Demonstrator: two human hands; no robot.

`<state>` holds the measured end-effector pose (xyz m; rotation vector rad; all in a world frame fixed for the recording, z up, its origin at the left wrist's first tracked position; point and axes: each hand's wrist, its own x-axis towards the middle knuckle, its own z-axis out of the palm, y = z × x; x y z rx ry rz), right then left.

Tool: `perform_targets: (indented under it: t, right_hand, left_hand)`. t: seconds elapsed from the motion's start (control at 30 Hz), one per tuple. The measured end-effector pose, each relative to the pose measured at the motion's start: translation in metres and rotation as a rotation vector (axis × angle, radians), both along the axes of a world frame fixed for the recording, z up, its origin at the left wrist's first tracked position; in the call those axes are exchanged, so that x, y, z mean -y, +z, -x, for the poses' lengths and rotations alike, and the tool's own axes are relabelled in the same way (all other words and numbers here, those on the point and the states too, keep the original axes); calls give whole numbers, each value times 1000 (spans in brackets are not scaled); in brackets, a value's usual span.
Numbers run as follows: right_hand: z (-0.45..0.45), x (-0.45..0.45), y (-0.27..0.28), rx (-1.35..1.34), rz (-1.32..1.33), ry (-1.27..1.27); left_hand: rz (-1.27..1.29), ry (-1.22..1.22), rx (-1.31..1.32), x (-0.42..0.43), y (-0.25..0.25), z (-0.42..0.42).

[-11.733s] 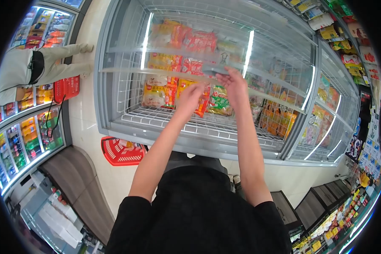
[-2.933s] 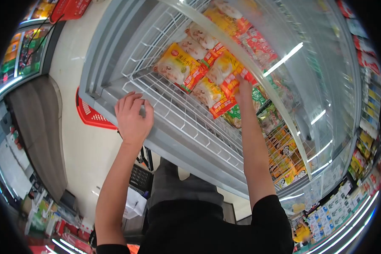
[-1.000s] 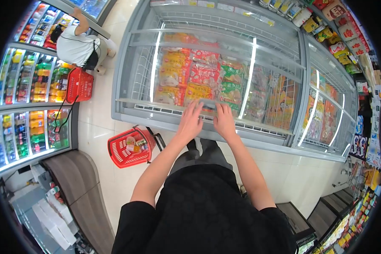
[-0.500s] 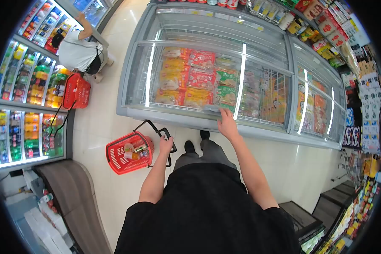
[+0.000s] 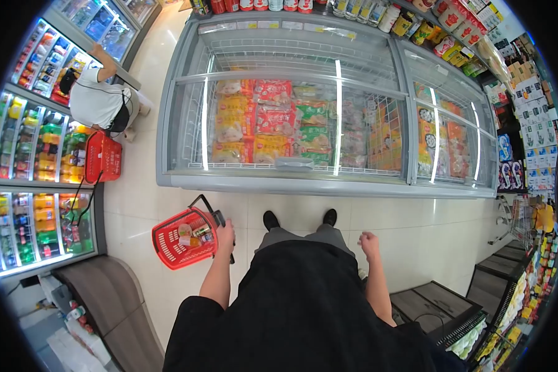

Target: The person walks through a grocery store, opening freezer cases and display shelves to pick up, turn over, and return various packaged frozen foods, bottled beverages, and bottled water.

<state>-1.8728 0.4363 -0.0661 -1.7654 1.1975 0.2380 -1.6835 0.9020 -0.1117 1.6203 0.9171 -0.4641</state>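
My left hand [image 5: 225, 233] is closed around the black handle [image 5: 218, 218] of a red shopping basket [image 5: 166, 247]. Several small packaged items [image 5: 194, 235] lie inside the basket, too small to read. On my other side, my right hand [image 5: 370, 244] hangs over the floor with its fingers curled in, and nothing shows in it. In front of me stands a chest freezer [image 5: 328, 182] with glass lids. Its pale lid handle [image 5: 294, 163] is apart from my hand. Yellow, red and green frozen food bags [image 5: 273, 118] show through the glass.
At the left, a person in a white top [image 5: 96, 99] reaches toward a drinks fridge [image 5: 46, 180], near a second red basket [image 5: 103, 158]. A brown-topped counter [image 5: 102, 291] curves at lower left. Dark display stands [image 5: 428, 304] and stocked shelves [image 5: 536, 124] line the right.
My right hand has come off the freezer lid handle and dropped back to my right side. The basket has moved slightly left and nearer. My feet now stand farther apart.
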Motion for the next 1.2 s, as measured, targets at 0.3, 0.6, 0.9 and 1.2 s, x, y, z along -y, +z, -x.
perform_targets:
  t: [0.3,0.6,0.9,1.2]
  right_hand:
    - [111,96,-112,-209,-319,-93]
    - [87,244,-71,-284,-439,-98]
    - [6,300,-48,-88,-391,28]
    - [102,267,-49,-139,-248,3]
  left_hand:
    - [-335,18,-187,34,35,72]
    - [-272,-54,-193,182,45,124]
    - [198,-110,-209,283,95,126]
    - [355,-146,-228,317,89,117]
